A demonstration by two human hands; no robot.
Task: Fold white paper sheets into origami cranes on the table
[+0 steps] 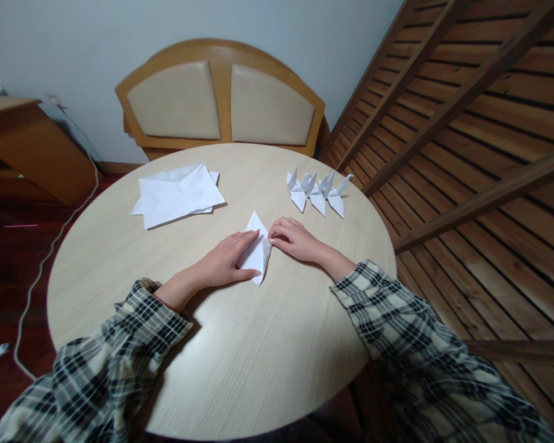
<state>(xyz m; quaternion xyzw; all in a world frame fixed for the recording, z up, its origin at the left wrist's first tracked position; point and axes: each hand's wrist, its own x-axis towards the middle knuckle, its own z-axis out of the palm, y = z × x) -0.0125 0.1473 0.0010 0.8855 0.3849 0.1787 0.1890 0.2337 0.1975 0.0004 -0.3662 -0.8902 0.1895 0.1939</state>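
A white folded paper (253, 253) in a narrow diamond shape lies on the table in front of me, one point toward me and one away. My left hand (228, 258) rests on its left side, thumb and fingers spread apart and pressing it down. At its right edge, my right hand (293, 239) pinches a raised flap between thumb and fingertips. Beyond my right hand, several finished white paper cranes (317, 192) stand in a row. Some loose white paper sheets (180, 194) lie stacked unevenly beyond my left hand.
The round light-wood table (240, 369) carries all the paper. Behind it stands a wooden headboard (225, 74) with two cream panels. A slatted wooden structure (466, 135) slants along the right. A cable (50, 252) runs over the floor at left, near a wooden cabinet (37, 147).
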